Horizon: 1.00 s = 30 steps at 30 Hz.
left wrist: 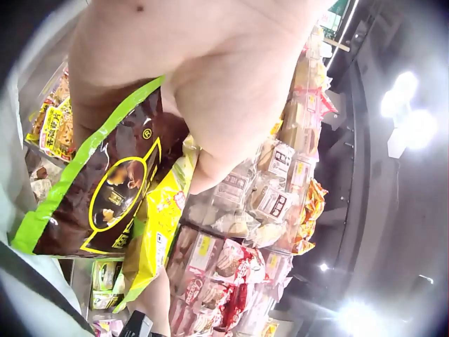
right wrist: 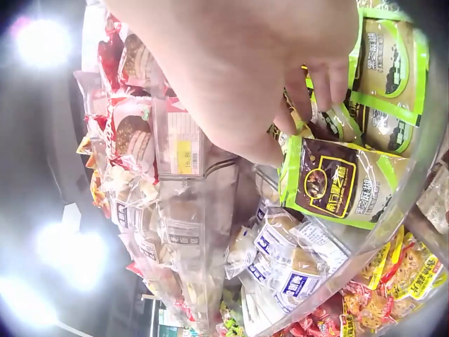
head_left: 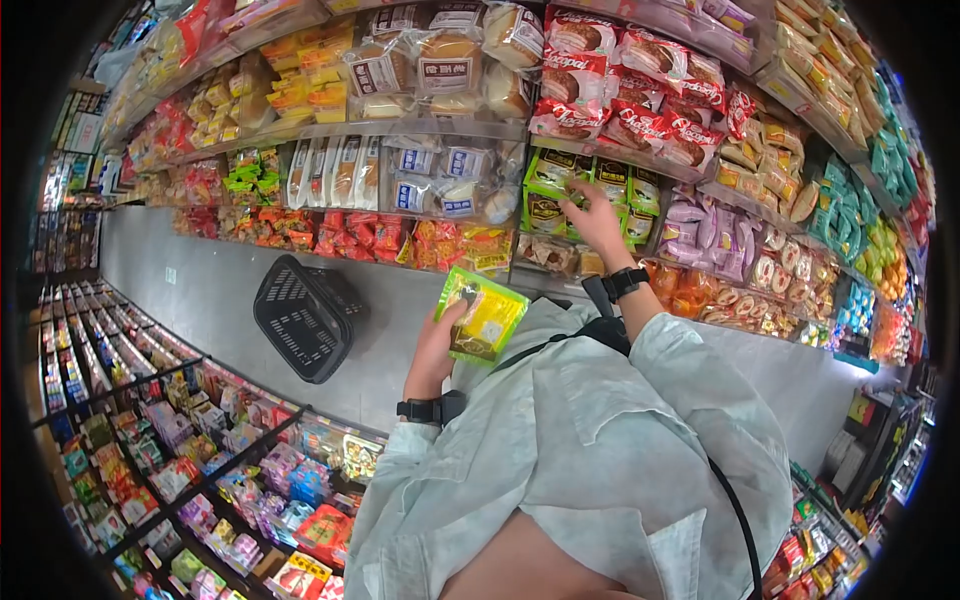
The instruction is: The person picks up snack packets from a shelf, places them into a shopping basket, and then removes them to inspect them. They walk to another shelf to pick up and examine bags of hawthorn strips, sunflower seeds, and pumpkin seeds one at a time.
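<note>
My left hand (head_left: 434, 347) grips a green-edged packet of black sesame paste (head_left: 487, 318) in front of my waist, its yellow side facing up in the head view. The thumb lies over the packet's near edge. In the left wrist view the packet's dark brown face (left wrist: 105, 186) shows beside the palm. My right hand (head_left: 600, 226) reaches into a clear shelf bin of similar packets (right wrist: 344, 184). Its fingers reach down among them, with the thumb near a brown-and-green packet's corner. I cannot tell whether they pinch one.
A dark shopping basket (head_left: 312, 325) stands on the grey floor to the left. Red Chocopai packs (head_left: 640, 70) sit on the shelf above the bin, with wrapped bread (head_left: 440, 62) left of them. A lower snack display (head_left: 240, 470) is at left.
</note>
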Each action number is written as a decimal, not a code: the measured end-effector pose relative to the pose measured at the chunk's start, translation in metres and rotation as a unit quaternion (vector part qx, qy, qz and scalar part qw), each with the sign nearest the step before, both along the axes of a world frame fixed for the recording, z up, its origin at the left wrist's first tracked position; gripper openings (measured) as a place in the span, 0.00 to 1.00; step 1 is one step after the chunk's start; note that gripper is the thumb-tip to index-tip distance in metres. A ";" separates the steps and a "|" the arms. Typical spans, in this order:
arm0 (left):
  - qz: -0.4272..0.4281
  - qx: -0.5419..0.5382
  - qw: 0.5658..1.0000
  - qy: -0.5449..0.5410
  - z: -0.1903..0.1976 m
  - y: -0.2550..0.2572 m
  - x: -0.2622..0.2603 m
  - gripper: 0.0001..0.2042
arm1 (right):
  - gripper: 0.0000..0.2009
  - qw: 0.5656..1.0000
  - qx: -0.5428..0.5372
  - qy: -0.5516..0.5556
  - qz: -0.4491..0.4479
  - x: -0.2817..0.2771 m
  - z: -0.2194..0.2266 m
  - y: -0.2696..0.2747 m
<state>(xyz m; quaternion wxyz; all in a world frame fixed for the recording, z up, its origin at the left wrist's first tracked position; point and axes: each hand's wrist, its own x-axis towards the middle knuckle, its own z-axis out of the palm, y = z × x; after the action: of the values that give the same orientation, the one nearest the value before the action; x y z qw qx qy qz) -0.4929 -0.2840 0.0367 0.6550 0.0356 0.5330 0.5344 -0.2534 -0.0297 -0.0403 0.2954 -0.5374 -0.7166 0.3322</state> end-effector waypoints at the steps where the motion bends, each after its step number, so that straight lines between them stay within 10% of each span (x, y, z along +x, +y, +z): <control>1: 0.006 -0.003 1.000 -0.008 -0.001 0.004 -0.006 0.17 | 0.23 0.999 0.046 -0.019 -0.002 -0.003 0.003 -0.005; 13: -0.012 0.112 0.992 -0.061 0.000 0.012 -0.068 0.19 | 0.17 0.899 -0.341 0.172 0.215 -0.082 0.106 -0.133; 24: -0.243 0.108 0.964 -0.003 -0.013 0.014 -0.070 0.19 | 0.11 0.921 -0.321 0.214 0.061 -0.063 0.100 -0.175; 30: -0.179 0.100 0.979 0.005 0.000 0.032 -0.027 0.17 | 0.18 0.894 -0.368 0.252 0.048 -0.039 0.102 -0.165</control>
<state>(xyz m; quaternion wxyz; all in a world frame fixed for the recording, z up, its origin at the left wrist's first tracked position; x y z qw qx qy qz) -0.5201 -0.2518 0.0368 0.7304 0.1983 0.4656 0.4588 -0.2919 -0.1952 0.0617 0.2310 -0.4705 -0.4698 0.7103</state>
